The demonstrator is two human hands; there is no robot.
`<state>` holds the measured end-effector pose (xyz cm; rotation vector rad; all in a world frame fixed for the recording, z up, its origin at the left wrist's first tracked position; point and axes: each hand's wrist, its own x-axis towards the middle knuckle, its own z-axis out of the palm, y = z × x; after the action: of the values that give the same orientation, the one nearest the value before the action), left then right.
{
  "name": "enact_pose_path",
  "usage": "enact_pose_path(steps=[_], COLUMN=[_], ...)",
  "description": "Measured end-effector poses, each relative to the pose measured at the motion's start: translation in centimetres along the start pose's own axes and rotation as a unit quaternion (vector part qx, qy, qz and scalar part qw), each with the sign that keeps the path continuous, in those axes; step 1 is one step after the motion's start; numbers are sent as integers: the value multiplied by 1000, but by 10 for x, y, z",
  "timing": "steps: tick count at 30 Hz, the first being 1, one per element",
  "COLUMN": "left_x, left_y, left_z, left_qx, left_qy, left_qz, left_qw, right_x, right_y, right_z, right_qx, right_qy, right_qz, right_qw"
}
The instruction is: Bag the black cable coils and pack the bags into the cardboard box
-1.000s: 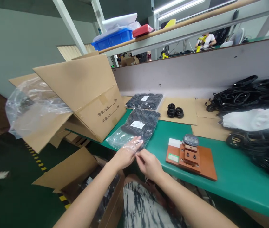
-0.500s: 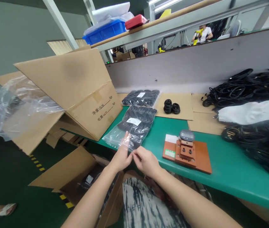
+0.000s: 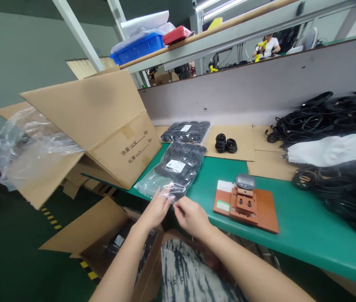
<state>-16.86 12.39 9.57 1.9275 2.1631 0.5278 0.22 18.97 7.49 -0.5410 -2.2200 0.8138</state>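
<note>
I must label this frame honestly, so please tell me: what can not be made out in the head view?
- Left hand and right hand: grip on the clear plastic bag of black rings is blurred.
- Round grey digital gauge: digits too small.
- Brown cardboard box on the floor: contents hidden by the left arm.
- Black cable heap: cut by the right edge.

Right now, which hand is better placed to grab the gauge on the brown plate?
Probably the right hand: it sits nearer the gauge on the brown plate. The left hand is farther off, fingers on the clear bag.
</note>
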Motion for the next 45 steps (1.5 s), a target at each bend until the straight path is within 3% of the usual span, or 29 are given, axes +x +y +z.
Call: enact_pose_path(steps=[4,8,12,14,16,18,20,24,27,30,33,36,41,45], left_x=[10,-1,-37,-49,-45,-20,17,86,103,102,114,155,246,282], left_y=[-1,7,28,45,65,82,90,80,64,60,81,115,150,152], left_z=[-7,-1,-2,-17,-37,-54,-58,-30,-3,3,-6,-8,24,52], left_qx=[-19,-13,34,33,14,32,80,126,119,121,97,12,-43,-49], left_qy=[-11,9,97,166,219,190,139,89,41,48,44,20,22,57], left_qz=[33,2,-38,-57,-39,1,-6,-59,-88,-75,-22,36,41,13], left_qw=[999,1000,994,984,975,981,987,986,988,989,994,999,998,997], right_x=[-1,-2,-2,-2,-2,-2,-1,1,3,6,8,9,11,13], right_y=[1,1,0,0,0,1,2,1,0,0,1,1,4,6], right_z=[1,1,0,0,1,2,2,0,-1,0,1,1,6,13], right_qx=[-8,-22,-37,-45,-55,-67,-81,-102,-105,-99,-93,-82,-44,5], right_qy=[-8,-13,-13,-15,-22,-31,-42,-54,-54,-56,-65,-80,-109,-122], right_qz=[1,1,-2,-3,-3,-4,-8,-18,-17,-12,-6,-3,-19,-20], right_qw=[1000,1000,999,999,998,997,996,993,993,993,994,993,993,992])
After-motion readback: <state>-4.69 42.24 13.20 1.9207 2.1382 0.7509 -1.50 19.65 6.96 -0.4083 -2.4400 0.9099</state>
